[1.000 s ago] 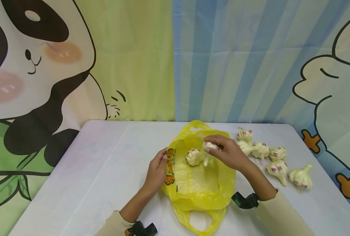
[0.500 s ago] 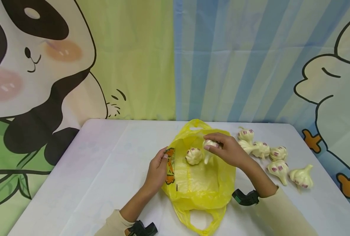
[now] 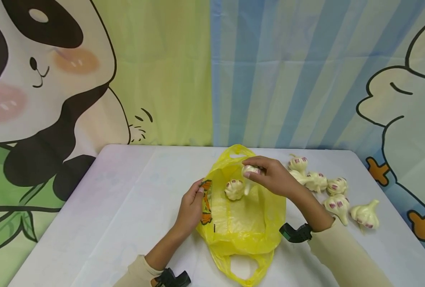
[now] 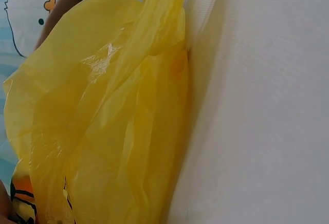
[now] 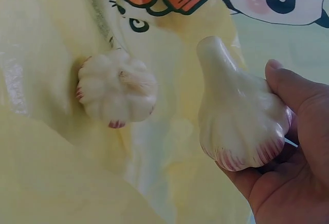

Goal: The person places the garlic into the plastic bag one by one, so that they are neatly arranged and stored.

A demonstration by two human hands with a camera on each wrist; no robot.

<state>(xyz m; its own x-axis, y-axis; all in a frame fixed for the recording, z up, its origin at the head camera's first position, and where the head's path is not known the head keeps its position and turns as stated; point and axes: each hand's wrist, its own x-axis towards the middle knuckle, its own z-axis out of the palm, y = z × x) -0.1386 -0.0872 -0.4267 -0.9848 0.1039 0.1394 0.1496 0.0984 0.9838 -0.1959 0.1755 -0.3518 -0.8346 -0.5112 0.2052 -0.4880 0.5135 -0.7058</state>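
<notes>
A yellow plastic bag [image 3: 244, 243] lies spread with its mouth open on the white table. My left hand [image 3: 190, 207] pinches the bag's left rim beside an orange printed picture; the left wrist view shows mostly the bag's outer side [image 4: 113, 106]. Over the bag's opening, my right hand [image 3: 273, 175] grips a garlic bulb [image 5: 241, 116] between thumb and fingers, its stem pointing down in the head view. Another garlic bulb [image 3: 234, 189] sits inside the bag, just left of the held one and apart from it.
Several garlic bulbs [image 3: 337, 205] are grouped on the table right of the bag, one [image 3: 365, 215] a little apart at the right. Behind the table [image 3: 126, 207] hangs a cartoon curtain [image 3: 162, 71].
My right hand has shifted slightly left and up with the garlic bulb, closer to the bulb in the bag. The left hand has stayed on the bag's rim.
</notes>
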